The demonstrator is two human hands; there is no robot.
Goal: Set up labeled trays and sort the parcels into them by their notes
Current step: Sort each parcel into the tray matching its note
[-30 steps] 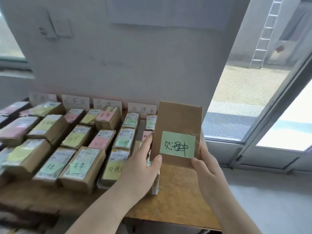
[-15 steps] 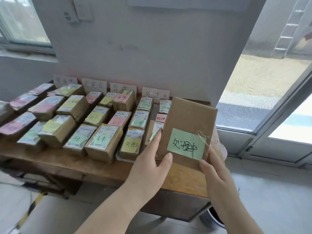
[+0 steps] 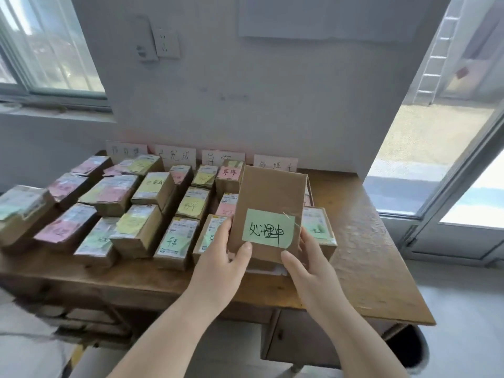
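Both hands have the brown parcel (image 3: 268, 199) pinched at its bottom corners, left hand (image 3: 218, 264) at 7 o'clock, right hand (image 3: 309, 264) at 5, green note (image 3: 268, 231) facing up. It's tilted over the rightmost row of boxes. Bare wooden desk (image 3: 362, 241) stretches out at 3 o'clock to the edge; parcels crowd everything toward 9.

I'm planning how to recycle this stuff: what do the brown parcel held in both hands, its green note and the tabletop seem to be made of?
The brown parcel looks like matte kraft cardboard: flat dull-brown face, creased edges. Its green note seems to be thin paper, handwritten in ink, one corner lifting. The tabletop appears to be wood, or possibly wood veneer: warm brown with a worn, patchy sheen.
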